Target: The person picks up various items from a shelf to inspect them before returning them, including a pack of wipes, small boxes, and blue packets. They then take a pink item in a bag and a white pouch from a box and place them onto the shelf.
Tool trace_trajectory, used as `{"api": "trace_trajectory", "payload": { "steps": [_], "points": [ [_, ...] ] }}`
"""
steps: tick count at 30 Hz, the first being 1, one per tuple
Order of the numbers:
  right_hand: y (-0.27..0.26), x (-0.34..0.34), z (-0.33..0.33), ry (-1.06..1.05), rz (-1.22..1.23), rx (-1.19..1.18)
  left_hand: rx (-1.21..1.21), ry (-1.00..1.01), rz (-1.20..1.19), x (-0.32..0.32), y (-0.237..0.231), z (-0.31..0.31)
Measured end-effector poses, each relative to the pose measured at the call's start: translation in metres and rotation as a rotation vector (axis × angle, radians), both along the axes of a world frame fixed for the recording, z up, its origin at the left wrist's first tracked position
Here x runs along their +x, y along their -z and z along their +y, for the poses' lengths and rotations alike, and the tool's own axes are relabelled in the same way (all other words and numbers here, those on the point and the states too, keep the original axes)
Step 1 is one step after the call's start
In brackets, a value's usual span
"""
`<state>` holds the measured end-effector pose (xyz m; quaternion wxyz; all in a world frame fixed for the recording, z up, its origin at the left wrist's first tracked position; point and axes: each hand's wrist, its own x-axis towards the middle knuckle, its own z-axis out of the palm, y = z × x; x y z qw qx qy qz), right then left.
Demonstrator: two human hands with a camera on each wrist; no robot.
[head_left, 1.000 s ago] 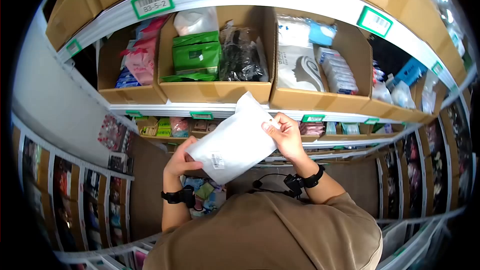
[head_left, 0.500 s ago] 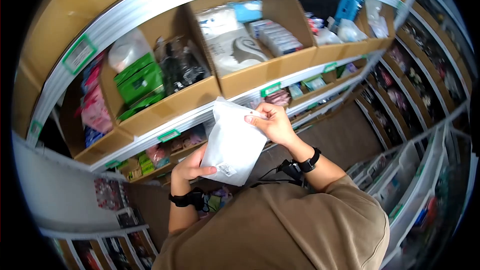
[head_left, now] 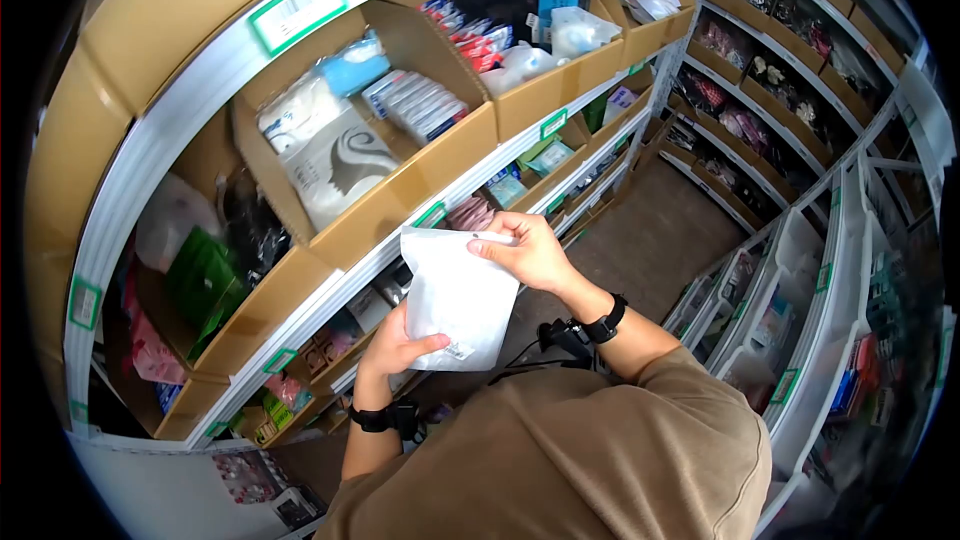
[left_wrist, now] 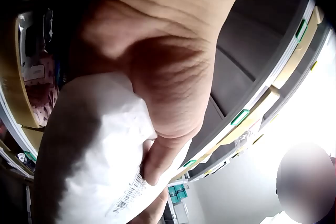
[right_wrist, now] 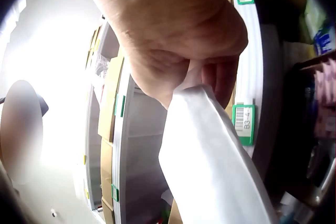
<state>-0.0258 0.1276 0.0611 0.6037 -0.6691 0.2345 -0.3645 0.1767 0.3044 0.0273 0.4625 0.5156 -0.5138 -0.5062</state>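
You have the white bag [head_left: 450,290] just below the middle of the head view, held in both hands. Your left hand [head_left: 388,348] grips it at 8 o'clock, thumb across the front and the other fingers mostly hidden behind. Your right hand [head_left: 532,252] pinches the top edge at 2 o'clock, thumb against fingers with only a thin fold between.

That right pinch looks like the weaker hold. If you let go with the left first, the bag could swing or slide out and land on the floor [head_left: 665,230], also towards 2 o'clock. Pulling your hands apart could stretch or tear the thin edge; whether it is sealed there, I cannot tell.

Your left thumb lies right beside the barcode [left_wrist: 128,195], so a tighter squeeze there might crease or cover it and spoil a scan. At 11 o'clock the box [head_left: 415,197] stands near; lifting that way without clearance could catch the bag on its front wall. The cable [head_left: 522,351] runs close at 4 o'clock, and a careless turn of your right wrist might snag it.
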Motion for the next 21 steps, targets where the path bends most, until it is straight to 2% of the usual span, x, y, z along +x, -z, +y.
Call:
{"api": "trace_trajectory", "payload": {
  "steps": [6, 12, 21],
  "points": [
    [0.006, -0.040, -0.060, 0.011, -0.040, 0.059, 0.131, 0.025, 0.038, -0.033, -0.012, -0.066],
    [0.022, -0.088, -0.123, 0.077, -0.112, 0.078, 0.048, 0.164, -0.064, -0.075, -0.015, -0.157],
    [0.050, -0.151, -0.203, 0.114, -0.196, 0.172, 0.132, 0.198, -0.187, -0.124, -0.025, -0.258]
  ]
}}
